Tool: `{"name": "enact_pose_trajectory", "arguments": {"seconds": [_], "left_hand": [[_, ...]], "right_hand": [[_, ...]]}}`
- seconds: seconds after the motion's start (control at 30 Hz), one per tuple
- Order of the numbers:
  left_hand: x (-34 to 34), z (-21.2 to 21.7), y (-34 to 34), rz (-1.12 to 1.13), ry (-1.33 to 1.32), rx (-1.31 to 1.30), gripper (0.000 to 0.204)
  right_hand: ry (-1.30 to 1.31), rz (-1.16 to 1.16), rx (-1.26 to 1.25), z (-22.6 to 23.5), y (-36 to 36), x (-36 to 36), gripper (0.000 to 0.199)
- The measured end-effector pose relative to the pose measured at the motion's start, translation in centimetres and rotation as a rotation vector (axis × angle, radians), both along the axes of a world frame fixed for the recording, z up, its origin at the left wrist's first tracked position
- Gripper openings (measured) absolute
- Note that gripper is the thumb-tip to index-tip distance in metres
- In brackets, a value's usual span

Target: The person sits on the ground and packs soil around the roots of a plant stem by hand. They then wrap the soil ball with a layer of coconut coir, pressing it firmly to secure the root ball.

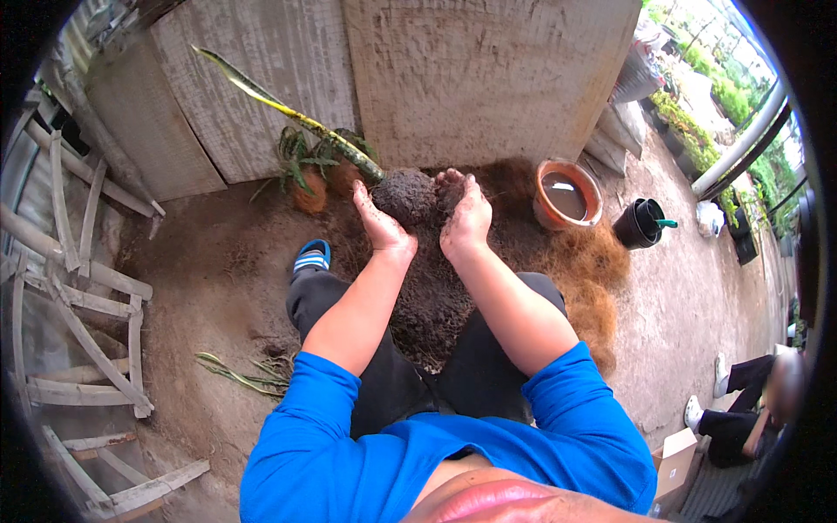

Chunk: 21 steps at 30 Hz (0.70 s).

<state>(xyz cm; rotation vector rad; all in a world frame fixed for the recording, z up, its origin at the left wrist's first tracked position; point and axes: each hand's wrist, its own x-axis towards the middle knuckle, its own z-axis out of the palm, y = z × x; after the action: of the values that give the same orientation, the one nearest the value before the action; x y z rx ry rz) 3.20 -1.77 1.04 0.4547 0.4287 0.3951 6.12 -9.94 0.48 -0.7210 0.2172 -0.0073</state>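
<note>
A dark, round soil ball (pixel 406 195) sits between my two cupped hands, with a snake plant leaf (pixel 295 115) rising from it toward the upper left. My left hand (pixel 382 223) supports the ball from its left and near side. On the other side, my right hand (pixel 466 213) curves against it, the fingers smeared with dark soil. Part of the fingers is hidden by the ball. Below my hands, loose dark soil (pixel 429 318) is heaped between my legs.
A clay pot (pixel 591 207) with murky water stands at the right, near black plastic pots (pixel 639 225) and brown fibre (pixel 597 261). A fern-like plant (pixel 301 161) is by the boards. Wooden frames (pixel 83 301) line the left. Another person (pixel 741 410) sits lower right.
</note>
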Motion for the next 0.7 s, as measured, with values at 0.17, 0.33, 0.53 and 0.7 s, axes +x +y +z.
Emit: {"name": "enact_pose_trajectory", "arguments": {"seconds": [0.17, 0.33, 0.53, 0.7], "left_hand": [[0.4, -1.5, -0.5, -0.151, -0.181, -0.033, 0.064], [0.1, -1.8, -1.2, -0.169, -0.194, 0.014, 0.062], [-0.1, -2.3, -1.3, -0.182, -0.315, 0.252, 0.061], [-0.6, -2.7, -1.2, -0.109, -0.315, 0.394, 0.057]], "right_hand": [[-0.240, -0.013, -0.147, 1.3, -0.7, 0.4, 0.027], [-0.356, 0.030, -0.339, 1.8, -1.4, 0.0, 0.029], [-0.452, 0.065, -0.478, 1.7, -1.7, -0.5, 0.031], [-0.559, 0.064, -0.717, 2.1, -1.6, -1.3, 0.030]]}}
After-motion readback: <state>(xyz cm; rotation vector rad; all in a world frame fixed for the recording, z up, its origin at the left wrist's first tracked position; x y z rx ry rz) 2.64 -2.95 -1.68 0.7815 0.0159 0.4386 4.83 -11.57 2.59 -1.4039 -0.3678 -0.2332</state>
